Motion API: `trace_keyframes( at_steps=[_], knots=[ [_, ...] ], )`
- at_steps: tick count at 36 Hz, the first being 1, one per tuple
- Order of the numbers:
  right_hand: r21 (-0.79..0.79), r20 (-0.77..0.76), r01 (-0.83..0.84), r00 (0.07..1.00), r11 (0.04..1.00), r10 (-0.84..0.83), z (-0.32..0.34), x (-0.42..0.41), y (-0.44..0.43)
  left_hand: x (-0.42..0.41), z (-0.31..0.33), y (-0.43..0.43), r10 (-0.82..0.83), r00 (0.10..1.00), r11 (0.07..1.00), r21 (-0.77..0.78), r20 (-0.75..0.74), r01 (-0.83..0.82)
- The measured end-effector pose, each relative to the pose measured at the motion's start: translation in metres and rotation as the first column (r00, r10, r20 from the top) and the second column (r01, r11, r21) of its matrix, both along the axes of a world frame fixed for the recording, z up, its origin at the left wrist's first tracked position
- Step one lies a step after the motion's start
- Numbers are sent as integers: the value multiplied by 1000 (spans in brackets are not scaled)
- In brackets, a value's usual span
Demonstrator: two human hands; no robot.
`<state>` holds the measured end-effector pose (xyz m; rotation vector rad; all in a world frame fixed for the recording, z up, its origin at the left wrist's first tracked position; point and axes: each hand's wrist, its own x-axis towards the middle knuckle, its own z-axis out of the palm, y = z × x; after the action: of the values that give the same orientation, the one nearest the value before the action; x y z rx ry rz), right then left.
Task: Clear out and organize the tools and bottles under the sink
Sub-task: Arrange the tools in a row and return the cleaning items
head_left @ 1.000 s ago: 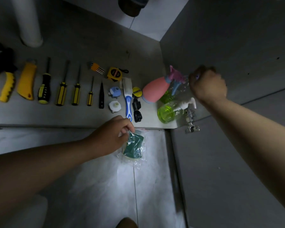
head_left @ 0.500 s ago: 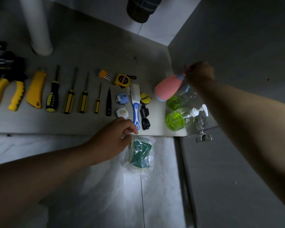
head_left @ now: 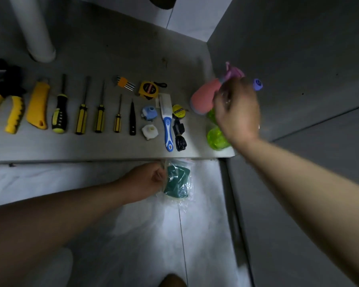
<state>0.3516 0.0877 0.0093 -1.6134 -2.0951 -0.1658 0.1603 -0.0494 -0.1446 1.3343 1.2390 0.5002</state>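
Pale tiled floor [head_left: 205, 224] lies nearest, where the left hand [head_left: 145, 181] pinches the top edge of a clear plastic bag holding a green scouring pad [head_left: 176, 183], which should feel light, crinkly and slippery, best held at that edge. Beyond, over the grey cabinet shelf [head_left: 91, 146], the right hand [head_left: 236, 108] curls, seemingly round a blurred clear bottle with a purple cap [head_left: 257, 84]; a pink plastic spray bottle [head_left: 203, 96] lies just past its knuckles, lime-green plastic bottles [head_left: 216, 139] under its palm.

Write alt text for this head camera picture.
A person's left hand pinches a bagged green sponge while the right hand grips a clear purple-capped bottle beside a pink spray bottle. Screwdrivers, pliers and a tape measure lie in a row on the cabinet floor.
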Motion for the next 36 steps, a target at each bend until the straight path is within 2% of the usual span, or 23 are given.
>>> trace_keyframes(
  at_steps=[2,5,7,9,11,12,14,17,20,23,27,30,33,36],
  knots=[
    [-99,-42,-58,998,993,54,-25,3,-42,5,-4,-3,-6,1000,997,-75,-20,4],
    [-388,-111,23,991,921,-72,-69,15,-91,15,-8,-4,13,1000,986,-166,0,-13],
    [-602,-131,120,960,790,-246,-99,22,-108,19,-7,-2,42,999,978,-206,14,-38],
    [-786,-146,191,867,587,-477,-122,27,-114,23,-6,3,35,997,970,-244,64,-19],
    [-912,-161,141,741,385,-652,-139,32,-116,27,-8,7,31,993,956,-294,112,3],
    [-946,-167,88,696,313,-699,-146,33,-117,28,-8,8,34,993,948,-319,115,4],
    [-971,-209,-41,618,235,-758,-158,36,-117,31,-12,10,26,994,936,-351,104,12],
    [-959,-281,-175,537,221,-795,-172,33,-122,38,-12,12,-17,994,923,-381,104,55],
    [-896,-418,-341,433,284,-799,-179,19,-134,44,-6,12,-109,990,908,-397,87,135],
    [-858,-455,-402,311,318,-834,-170,12,-148,44,9,9,-170,985,906,-391,10,161],
    [-807,-414,-551,269,214,-870,-128,23,-158,34,47,-3,-218,975,883,-419,33,211],
    [-788,-412,-587,279,185,-868,-83,34,-160,28,92,-9,-176,982,897,-400,67,188],
    [-806,-426,-555,302,207,-853,-27,40,-164,21,145,-13,-145,985,932,-322,91,167],
    [-789,-482,-541,250,292,-839,33,39,-173,16,189,-22,-5,1000,973,-231,17,9]
  ],
)
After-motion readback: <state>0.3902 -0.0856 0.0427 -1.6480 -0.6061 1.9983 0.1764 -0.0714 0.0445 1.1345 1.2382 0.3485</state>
